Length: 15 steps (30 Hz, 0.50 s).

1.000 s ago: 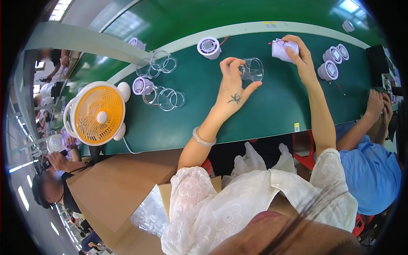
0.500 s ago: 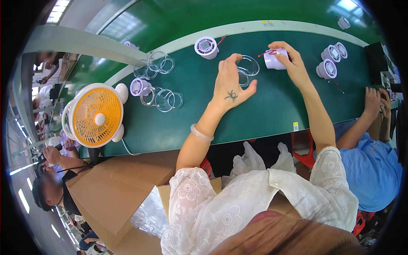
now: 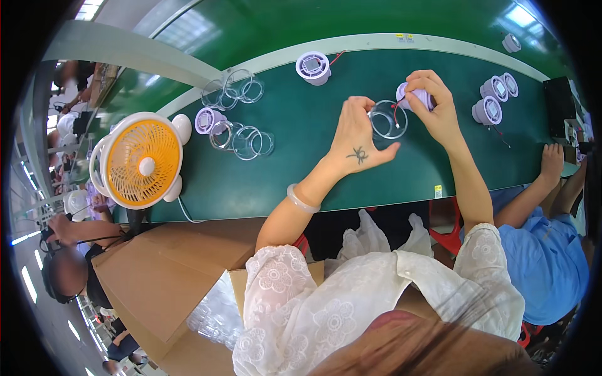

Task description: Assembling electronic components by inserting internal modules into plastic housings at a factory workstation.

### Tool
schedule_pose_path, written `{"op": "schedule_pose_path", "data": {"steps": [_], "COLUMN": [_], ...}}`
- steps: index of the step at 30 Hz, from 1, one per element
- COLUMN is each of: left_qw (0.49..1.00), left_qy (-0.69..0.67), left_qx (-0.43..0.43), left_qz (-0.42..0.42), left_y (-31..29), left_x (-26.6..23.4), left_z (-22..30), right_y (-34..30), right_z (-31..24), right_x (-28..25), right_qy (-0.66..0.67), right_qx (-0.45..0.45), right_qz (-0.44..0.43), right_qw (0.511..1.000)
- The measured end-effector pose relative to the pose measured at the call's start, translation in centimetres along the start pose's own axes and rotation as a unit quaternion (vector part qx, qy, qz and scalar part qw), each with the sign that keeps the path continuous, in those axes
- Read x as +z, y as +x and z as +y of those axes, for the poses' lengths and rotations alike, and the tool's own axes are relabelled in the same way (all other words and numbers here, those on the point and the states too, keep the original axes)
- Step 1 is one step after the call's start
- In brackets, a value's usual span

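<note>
My left hand (image 3: pixel 359 139) curves round a clear open cylinder (image 3: pixel 390 136), its fingers on the far side and the thumb spread along the near side. In my right hand (image 3: pixel 438 113) is a lavender round housing (image 3: pixel 407 91), held between thumb and fingers. A thin red wire (image 3: pixel 394 106) hangs from that housing across the cylinder's rim. The two parts are close together, but I cannot tell whether they touch. Beyond my hands, another lavender housing (image 3: pixel 313 69) stands on the green table (image 3: pixel 301 169) with its slotted end showing.
Clear cylinders (image 3: pixel 253 143) and a lavender housing (image 3: pixel 204 120) stand at left, near an orange-and-white fan (image 3: pixel 144 160). More housings (image 3: pixel 487 111) stand at right. An open carton (image 3: pixel 163 276) holding clear plastic pieces is below the table edge. A co-worker in blue (image 3: pixel 542 250) sits at right.
My left hand and the clear cylinder have moved right and nearer, toward the housing. The housing has turned in my right hand, and its wire now hangs over the cylinder.
</note>
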<state>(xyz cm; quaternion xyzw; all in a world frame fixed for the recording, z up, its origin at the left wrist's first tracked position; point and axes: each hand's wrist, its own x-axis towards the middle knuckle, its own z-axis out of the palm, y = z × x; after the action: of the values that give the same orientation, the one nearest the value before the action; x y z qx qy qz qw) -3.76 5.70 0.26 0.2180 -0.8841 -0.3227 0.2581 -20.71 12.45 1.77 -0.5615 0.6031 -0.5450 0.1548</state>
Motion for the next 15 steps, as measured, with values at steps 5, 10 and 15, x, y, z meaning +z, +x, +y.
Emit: {"op": "schedule_pose_path", "data": {"steps": [5, 10, 15], "left_qw": [0.988, 0.99, 0.991], "left_qy": [-0.15, -0.121, 0.011], "left_qx": [-0.03, -0.044, 0.102], "left_qz": [0.032, 0.058, 0.084], "left_y": [-0.2, 0.5, 0.7], "left_x": [1.3, 0.0, -0.1], "left_z": [-1.9, -1.0, -0.8], "right_y": [0.1, 0.1, 0.0], "right_z": [-0.4, -0.8, -1.2], "right_x": [0.1, 0.4, 1.0], "right_qy": [-0.101, -0.221, -0.31], "right_qx": [-0.038, -0.14, -0.216], "right_qz": [0.023, 0.092, 0.029], "right_qw": [0.994, 0.961, 0.925]}}
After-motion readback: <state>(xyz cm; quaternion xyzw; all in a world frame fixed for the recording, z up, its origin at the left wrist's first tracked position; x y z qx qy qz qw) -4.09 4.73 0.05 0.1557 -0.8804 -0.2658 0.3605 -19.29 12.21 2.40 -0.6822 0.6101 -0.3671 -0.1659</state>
